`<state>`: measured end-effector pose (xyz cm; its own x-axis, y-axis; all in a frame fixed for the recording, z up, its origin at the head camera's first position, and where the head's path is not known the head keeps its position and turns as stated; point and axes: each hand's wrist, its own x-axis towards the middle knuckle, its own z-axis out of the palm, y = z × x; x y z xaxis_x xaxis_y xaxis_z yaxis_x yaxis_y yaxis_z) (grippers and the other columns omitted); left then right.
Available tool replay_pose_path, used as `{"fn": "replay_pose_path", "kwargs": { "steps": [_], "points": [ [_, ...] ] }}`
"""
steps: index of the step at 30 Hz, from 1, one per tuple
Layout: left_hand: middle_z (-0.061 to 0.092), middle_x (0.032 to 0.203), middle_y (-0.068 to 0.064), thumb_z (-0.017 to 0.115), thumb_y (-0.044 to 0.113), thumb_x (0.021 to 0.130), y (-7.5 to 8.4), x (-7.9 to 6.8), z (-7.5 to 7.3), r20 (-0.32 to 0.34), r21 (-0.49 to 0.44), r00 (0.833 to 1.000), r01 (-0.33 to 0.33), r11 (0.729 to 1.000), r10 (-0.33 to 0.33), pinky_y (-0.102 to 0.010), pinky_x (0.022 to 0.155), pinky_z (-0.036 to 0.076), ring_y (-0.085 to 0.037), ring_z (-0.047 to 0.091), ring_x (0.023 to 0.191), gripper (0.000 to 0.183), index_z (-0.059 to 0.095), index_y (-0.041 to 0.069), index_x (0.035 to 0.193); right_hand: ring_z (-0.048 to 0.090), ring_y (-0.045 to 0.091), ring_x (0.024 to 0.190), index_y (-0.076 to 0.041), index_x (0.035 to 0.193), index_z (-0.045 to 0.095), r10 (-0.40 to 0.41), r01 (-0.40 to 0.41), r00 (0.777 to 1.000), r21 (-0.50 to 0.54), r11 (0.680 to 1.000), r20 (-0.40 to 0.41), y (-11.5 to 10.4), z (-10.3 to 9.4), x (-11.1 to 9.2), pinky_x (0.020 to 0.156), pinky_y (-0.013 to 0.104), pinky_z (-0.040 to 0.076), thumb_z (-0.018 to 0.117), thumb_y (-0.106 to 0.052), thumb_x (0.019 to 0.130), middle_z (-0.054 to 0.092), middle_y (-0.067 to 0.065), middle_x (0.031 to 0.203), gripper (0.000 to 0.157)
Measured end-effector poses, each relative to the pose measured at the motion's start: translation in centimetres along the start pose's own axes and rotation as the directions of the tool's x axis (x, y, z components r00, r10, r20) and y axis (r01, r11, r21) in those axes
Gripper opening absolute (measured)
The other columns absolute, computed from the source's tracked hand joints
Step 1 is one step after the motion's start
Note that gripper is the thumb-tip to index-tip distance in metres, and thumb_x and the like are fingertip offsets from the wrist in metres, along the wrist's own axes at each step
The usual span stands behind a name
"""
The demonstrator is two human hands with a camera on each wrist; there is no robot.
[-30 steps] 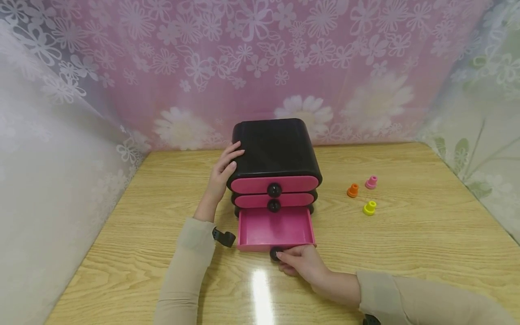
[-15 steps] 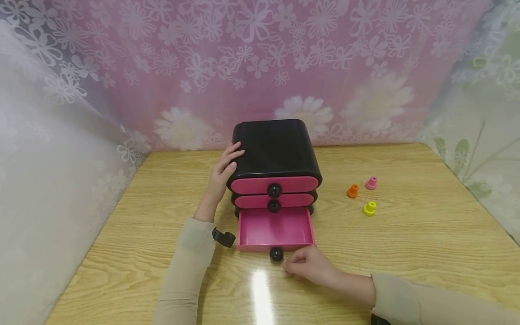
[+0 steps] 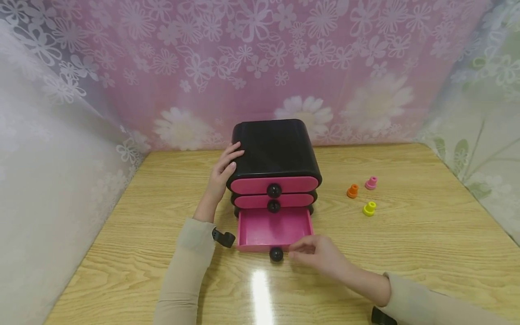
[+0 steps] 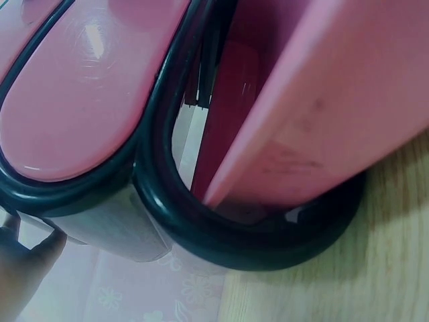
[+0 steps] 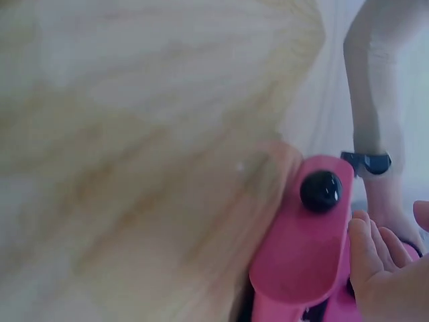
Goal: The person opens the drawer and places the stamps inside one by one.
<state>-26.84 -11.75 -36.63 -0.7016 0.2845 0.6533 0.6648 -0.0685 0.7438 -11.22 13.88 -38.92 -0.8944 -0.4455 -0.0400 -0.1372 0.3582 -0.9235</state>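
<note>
A small black cabinet [image 3: 272,149] with pink drawers stands mid-table. Its bottom drawer [image 3: 276,228] is pulled out and nothing lies inside; the upper two are pushed in. My left hand [image 3: 221,174] rests against the cabinet's left side, fingers over the top edge. In the left wrist view, its thumb and a finger touch the black casing [image 4: 110,221]. Beside the bottom drawer's round black knob [image 3: 276,254], my right hand [image 3: 325,257] hovers at the drawer front's right end, fingers loosely bent, holding nothing. The right wrist view shows the knob [image 5: 320,191] apart from the fingers.
Right of the cabinet, three small stepped plastic pieces stand on the wooden table [image 3: 426,225]: orange [image 3: 353,191], pink [image 3: 371,183] and yellow [image 3: 369,208]. Flowered curtains [image 3: 260,67] hang behind and at both sides. Each wrist wears a black strap.
My right hand has let go of the bottom drawer's knob and moved right, then slightly up along the drawer front. The left hand and the cabinet have stayed still.
</note>
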Motion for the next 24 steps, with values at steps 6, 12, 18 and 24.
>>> {"fn": "replay_pose_path", "kwargs": {
  "steps": [6,12,18,24],
  "points": [
    [0.034,0.137,-0.013,0.046,0.035,0.090,-0.1,-0.1,0.0,-0.016,0.009,1.000,0.004,1.000,-0.004,-0.039,0.105,0.011,-0.026,0.010,0.133,0.049,0.052,-0.003,0.120,0.061,0.017,0.082,0.005,0.097,0.064,-0.043,0.038,0.998,-0.098,0.994,-0.043,-0.2,-1.2,0.2,0.067,0.022,0.049,0.064,-0.021,0.080,0.065,0.008,0.090,0.031],
    [0.035,0.137,-0.009,0.046,0.036,0.089,0.0,0.0,0.1,-0.022,-0.004,1.000,0.000,1.000,0.000,-0.039,0.105,0.012,-0.027,0.010,0.132,0.047,0.054,0.002,0.120,0.062,0.018,0.081,0.005,0.098,0.063,-0.054,0.042,0.995,-0.130,0.991,-0.089,-0.4,-2.5,0.2,0.065,0.023,0.049,0.065,-0.019,0.080,0.065,0.008,0.090,0.030],
    [0.032,0.138,-0.017,0.045,0.031,0.091,-0.1,0.0,0.0,-0.003,0.005,1.000,0.003,1.000,-0.003,-0.039,0.105,0.010,-0.030,0.008,0.132,0.051,0.047,-0.010,0.120,0.062,0.018,0.082,0.005,0.101,0.063,-0.020,-0.011,0.982,-0.161,0.987,-0.186,-0.5,-4.2,0.2,0.067,0.023,0.049,0.065,-0.018,0.080,0.065,0.010,0.093,0.032],
    [0.031,0.138,-0.018,0.040,0.011,0.089,0.1,-0.1,0.1,0.001,0.001,1.000,0.001,1.000,-0.001,-0.039,0.105,0.009,-0.025,0.009,0.133,0.038,0.047,-0.011,0.120,0.061,0.020,0.084,0.004,0.099,0.064,-0.029,-0.029,0.967,-0.224,0.974,-0.252,0.2,-6.1,0.2,0.068,0.025,0.050,0.064,-0.019,0.080,0.064,0.010,0.093,0.029]
  ]
}}
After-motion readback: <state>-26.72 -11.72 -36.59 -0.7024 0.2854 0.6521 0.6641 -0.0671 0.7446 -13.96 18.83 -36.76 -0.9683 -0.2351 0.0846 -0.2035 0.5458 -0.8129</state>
